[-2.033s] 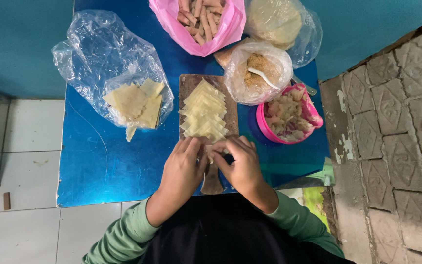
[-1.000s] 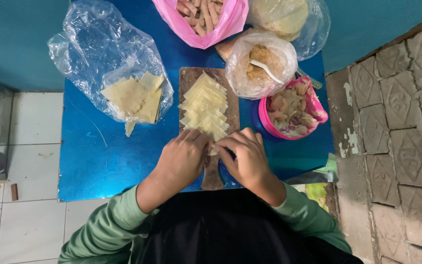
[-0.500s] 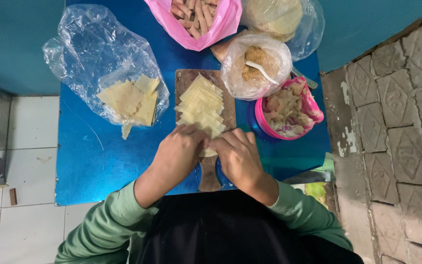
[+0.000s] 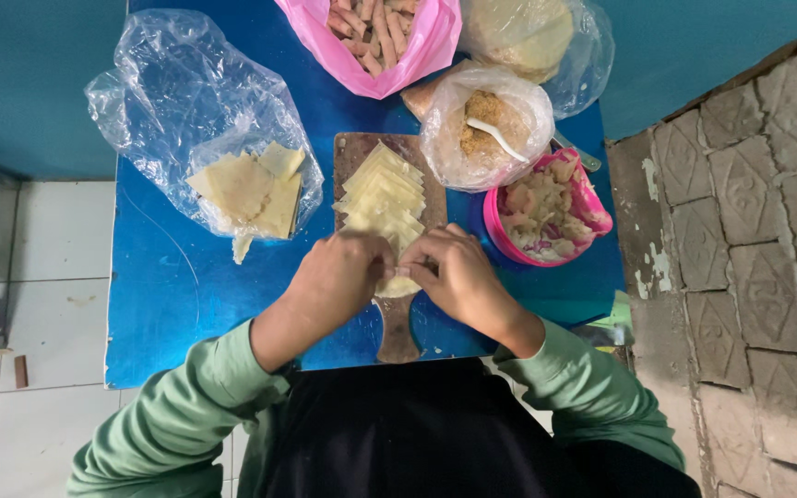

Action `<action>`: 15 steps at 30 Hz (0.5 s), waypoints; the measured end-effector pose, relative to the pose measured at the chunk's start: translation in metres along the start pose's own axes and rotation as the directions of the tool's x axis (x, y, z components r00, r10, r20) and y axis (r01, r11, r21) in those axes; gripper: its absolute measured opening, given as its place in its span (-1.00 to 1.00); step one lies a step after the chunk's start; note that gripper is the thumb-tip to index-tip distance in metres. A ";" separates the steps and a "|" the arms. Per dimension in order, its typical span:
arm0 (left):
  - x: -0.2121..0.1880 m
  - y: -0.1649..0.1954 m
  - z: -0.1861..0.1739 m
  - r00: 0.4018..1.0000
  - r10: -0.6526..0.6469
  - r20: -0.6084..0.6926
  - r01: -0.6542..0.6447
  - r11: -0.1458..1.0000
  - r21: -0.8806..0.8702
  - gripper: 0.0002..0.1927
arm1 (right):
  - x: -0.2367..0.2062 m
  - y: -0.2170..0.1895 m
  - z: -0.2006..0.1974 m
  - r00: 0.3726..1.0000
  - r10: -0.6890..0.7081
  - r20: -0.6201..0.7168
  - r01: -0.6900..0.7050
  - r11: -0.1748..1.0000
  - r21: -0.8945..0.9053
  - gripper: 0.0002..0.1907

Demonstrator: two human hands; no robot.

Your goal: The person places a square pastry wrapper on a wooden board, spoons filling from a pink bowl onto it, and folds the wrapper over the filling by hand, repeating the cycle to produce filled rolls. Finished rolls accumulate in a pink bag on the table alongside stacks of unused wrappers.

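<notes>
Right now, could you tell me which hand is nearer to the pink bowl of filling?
Right. The right hand sits just left of the pink bowl; the left hand is farther left, across the cutting board.

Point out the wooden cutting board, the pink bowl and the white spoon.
wooden cutting board (image 4: 397,334), head view, on its handle.
pink bowl (image 4: 596,199), head view, on its right rim.
white spoon (image 4: 498,136), head view, on its handle.

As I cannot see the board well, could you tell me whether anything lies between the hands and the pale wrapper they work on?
Nothing visible: left hand and right hand already pinch the pale wrapper.
</notes>
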State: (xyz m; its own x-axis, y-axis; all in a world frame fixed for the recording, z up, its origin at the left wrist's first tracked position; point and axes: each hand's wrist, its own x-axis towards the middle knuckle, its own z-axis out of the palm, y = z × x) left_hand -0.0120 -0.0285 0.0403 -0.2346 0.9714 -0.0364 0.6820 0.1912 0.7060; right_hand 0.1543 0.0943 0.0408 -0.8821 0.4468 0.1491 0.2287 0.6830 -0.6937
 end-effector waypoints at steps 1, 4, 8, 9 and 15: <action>0.002 -0.002 -0.001 0.996 0.064 -0.061 -0.065 0.998 -0.009 -0.97 | 0.001 0.001 0.000 1.000 0.015 0.005 -0.015 0.999 0.043 -0.87; 0.005 -0.006 -0.003 0.963 0.209 -0.169 -0.215 0.977 -0.017 -0.91 | -0.005 -0.004 0.003 0.992 -0.044 -0.114 0.021 0.980 -0.197 -0.93; 0.001 -0.007 -0.002 0.955 0.268 -0.129 -0.267 0.963 0.028 -0.91 | -0.011 -0.014 0.004 0.979 -0.134 -0.153 0.086 0.955 -0.285 -0.88; -0.001 -0.006 -0.002 0.954 0.273 -0.120 -0.269 0.962 0.052 -0.90 | -0.015 -0.016 0.003 0.976 -0.147 -0.162 0.096 0.953 -0.288 -0.87; -0.005 -0.001 -0.004 0.938 0.345 -0.042 -0.333 0.926 0.178 -0.76 | -0.018 -0.021 0.003 0.972 -0.203 -0.116 0.156 0.933 -0.325 -0.90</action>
State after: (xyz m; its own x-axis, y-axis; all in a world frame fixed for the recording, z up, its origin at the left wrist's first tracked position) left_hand -0.0143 -0.0343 0.0422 -0.0139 0.9709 0.2389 0.8328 -0.1210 0.5403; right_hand 0.1641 0.0701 0.0505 -0.8561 0.3631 0.3678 0.2099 0.8946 -0.3945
